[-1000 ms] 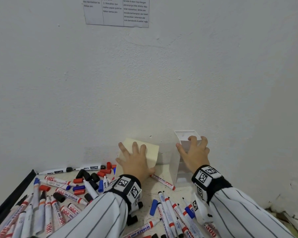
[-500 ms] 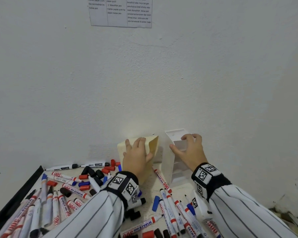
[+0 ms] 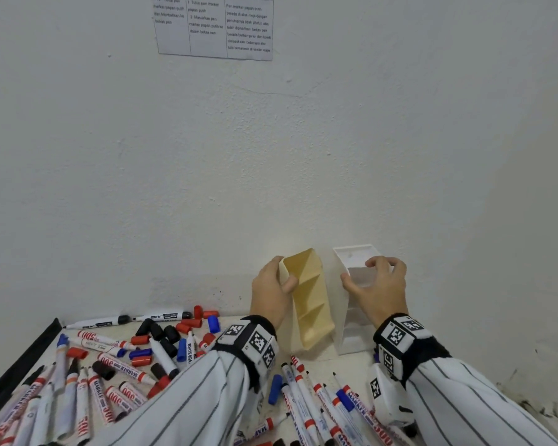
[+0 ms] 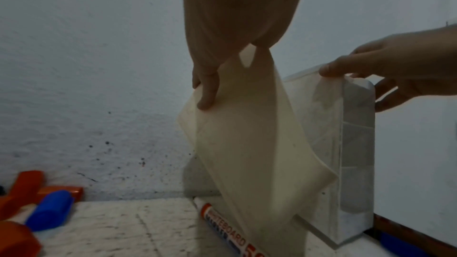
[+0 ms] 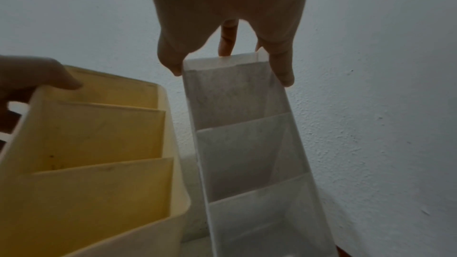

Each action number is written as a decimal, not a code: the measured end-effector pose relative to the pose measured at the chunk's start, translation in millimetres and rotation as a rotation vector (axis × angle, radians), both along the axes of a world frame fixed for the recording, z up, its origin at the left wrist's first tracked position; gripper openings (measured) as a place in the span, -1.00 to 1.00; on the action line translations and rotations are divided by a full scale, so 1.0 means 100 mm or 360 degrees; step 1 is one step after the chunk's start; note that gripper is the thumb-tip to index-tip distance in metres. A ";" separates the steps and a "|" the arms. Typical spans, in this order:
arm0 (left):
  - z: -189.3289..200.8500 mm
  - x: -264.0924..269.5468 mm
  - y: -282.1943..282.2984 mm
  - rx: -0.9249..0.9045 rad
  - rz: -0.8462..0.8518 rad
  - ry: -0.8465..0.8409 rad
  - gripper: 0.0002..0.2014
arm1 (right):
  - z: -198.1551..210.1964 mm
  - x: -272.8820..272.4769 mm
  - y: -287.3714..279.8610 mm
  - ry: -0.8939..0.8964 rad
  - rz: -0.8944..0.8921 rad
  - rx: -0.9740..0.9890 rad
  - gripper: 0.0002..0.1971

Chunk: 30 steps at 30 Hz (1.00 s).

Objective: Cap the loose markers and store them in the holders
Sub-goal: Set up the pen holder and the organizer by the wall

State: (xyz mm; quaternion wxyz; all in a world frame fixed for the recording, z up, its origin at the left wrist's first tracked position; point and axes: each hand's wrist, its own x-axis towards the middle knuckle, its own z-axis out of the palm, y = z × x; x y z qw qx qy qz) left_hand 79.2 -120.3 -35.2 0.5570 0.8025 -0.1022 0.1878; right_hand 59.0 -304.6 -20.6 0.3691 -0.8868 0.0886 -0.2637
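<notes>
Stepped plastic holders, yellow holder point(image 3: 306, 297) in left hand's point(image 3: 269, 292) grip, translucent white holder point(image 3: 351, 329) in right hand's point(image 3: 379, 289).

Staged recording station, likely office or lab: bare white plaster wall point(image 3: 303, 140), taped printed instruction sheet point(image 3: 215, 27), speckled tabletop point(image 3: 316, 357) strewn with whiteboard markers point(image 3: 123, 365).

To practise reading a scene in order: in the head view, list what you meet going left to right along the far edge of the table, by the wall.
Two black-capped markers → loose red caps → left hand → yellow holder → white holder → right hand.
</notes>
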 end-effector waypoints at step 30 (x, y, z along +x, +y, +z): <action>-0.18 0.02 -0.30 0.0255 -0.0053 0.0982 -0.77 | -0.16 0.00 -0.11 0.0194 0.0016 0.0002 -0.24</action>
